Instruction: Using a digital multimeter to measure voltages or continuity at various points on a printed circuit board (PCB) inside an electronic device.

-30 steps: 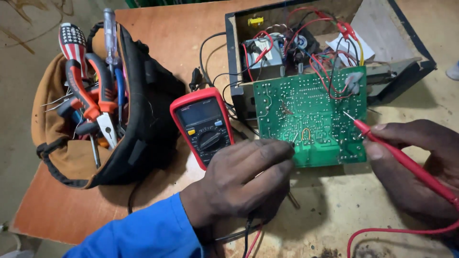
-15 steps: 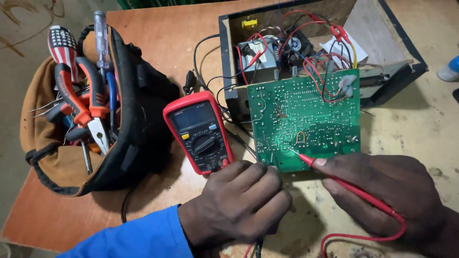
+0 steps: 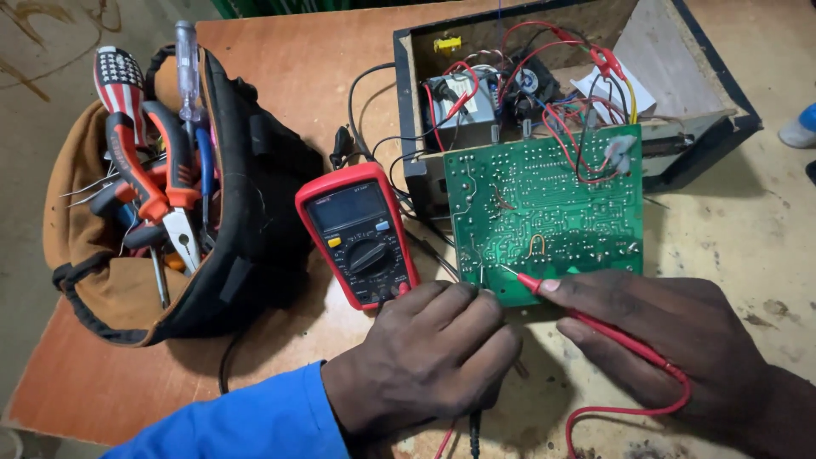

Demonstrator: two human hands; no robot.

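Observation:
A green circuit board lies solder side up, leaning out of an open black box full of red and black wires. My right hand grips a red test probe, its metal tip touching the board's lower left edge. My left hand is closed beside that same edge, fingers at the board; a black lead runs out below it, but the probe itself is hidden. A red multimeter lies just left of the board, against my left fingers.
An open brown and black tool bag stands at the left, holding red-handled pliers, screwdrivers and other tools. Everything rests on a worn orange table. A shoe tip shows at the right edge.
My right hand has slid the red probe tip left along the board's lower edge toward its lower left corner. My left hand has shifted slightly to stay beside it.

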